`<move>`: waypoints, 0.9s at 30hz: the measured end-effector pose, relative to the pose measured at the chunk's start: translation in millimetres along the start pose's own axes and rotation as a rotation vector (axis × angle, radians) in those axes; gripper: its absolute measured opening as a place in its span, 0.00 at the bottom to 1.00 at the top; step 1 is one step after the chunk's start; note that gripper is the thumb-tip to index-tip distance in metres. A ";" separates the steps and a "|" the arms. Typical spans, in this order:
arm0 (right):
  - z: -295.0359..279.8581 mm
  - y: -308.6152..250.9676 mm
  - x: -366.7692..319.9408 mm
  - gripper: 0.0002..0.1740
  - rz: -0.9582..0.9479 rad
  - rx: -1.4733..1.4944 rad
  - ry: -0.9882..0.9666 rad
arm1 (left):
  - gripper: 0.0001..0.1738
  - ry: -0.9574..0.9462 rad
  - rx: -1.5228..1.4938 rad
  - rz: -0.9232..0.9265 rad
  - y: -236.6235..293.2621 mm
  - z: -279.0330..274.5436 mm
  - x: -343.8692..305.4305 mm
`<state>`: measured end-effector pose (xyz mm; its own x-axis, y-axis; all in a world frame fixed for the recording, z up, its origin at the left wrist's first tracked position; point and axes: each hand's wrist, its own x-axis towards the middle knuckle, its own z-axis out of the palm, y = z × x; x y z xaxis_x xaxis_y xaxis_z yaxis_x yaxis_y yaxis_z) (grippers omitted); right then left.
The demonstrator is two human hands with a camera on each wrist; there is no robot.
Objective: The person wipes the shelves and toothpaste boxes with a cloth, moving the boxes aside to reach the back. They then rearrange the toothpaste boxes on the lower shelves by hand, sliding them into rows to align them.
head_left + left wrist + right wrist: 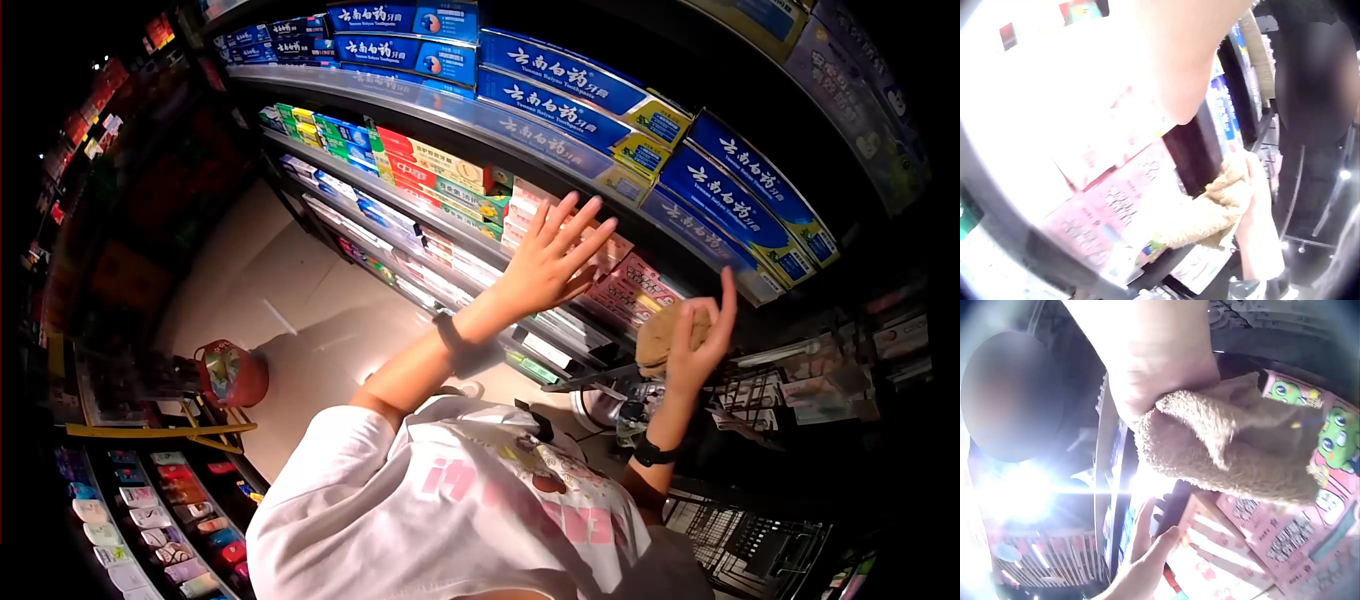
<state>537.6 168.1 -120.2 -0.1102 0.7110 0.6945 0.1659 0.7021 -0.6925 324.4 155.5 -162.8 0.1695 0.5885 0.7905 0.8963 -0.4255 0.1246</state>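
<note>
My left hand [560, 255] reaches to the shelf with its fingers spread, in front of pale pink boxes [1216, 550]; nothing is in it. In the left wrist view that hand [1179, 75] is washed out by glare. My right hand [700, 345] grips a folded tan cleaning cloth [660, 340], index finger sticking up. Seen from the right wrist, the fluffy cloth [1210, 456] hangs from the hand over pink boxes with green cartoon frogs [1338, 437]. Its gripping fingers are partly hidden there.
Blue toothpaste boxes [560, 105] line the shelf above, behind a clear front strip. Red and green boxes [430, 165] stand to the left. A black wire basket [745, 400] hangs at right. A red bucket [232, 375] stands on the floor [300, 290].
</note>
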 end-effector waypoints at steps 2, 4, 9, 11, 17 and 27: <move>5.1 27.2 -11.0 0.20 -0.271 -0.246 -0.040 | 0.40 -0.070 -0.098 -0.099 2.8 0.2 -24.8; 29.0 36.4 -33.1 0.11 0.131 0.043 -0.148 | 0.41 -0.196 -0.564 -0.292 12.4 2.3 -46.0; 88.3 52.3 -69.6 0.09 0.451 0.309 -0.219 | 0.46 -0.484 -1.313 -0.478 33.5 27.5 -103.3; 99.2 75.0 -88.4 0.15 0.588 0.428 -0.350 | 0.43 -0.539 -1.297 -0.907 34.8 30.2 -128.0; 116.9 101.8 -136.8 0.26 0.739 0.559 -0.760 | 0.32 -0.522 -1.041 -1.000 16.0 1.5 -167.7; 174.6 79.1 -183.6 0.15 0.911 0.446 -0.644 | 0.19 -0.442 -1.288 -1.171 -62.9 -38.0 -219.6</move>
<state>399.9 100.0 -336.7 -0.6193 0.7530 -0.2225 0.0974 -0.2075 -0.9734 215.2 27.0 -321.4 0.0257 0.9756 -0.2182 -0.1952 0.2190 0.9560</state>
